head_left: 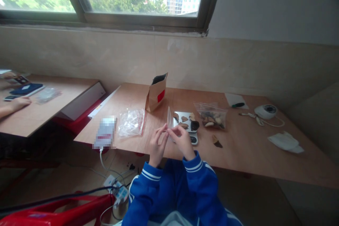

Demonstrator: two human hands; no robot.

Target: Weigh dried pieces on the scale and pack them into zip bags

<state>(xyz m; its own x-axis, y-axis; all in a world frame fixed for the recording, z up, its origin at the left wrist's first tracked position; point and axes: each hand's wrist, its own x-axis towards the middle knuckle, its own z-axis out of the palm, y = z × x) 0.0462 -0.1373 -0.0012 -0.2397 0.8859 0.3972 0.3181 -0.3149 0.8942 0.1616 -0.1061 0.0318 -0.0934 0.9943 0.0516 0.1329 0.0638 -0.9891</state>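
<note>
Both hands, left (pixel 157 145) and right (pixel 182 141), pinched a small clear bag (pixel 169 118) upright by its lower edge, mouth facing the scale (pixel 186 124) at one o'clock.

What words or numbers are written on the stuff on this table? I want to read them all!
None can be read.
Brown paper bag: a red label, no letters clear.
Blurred-out packet: unreadable.
Small scale: its display is too small to read.
Clear bag held by the left hand and right hand: no print shows.
</note>
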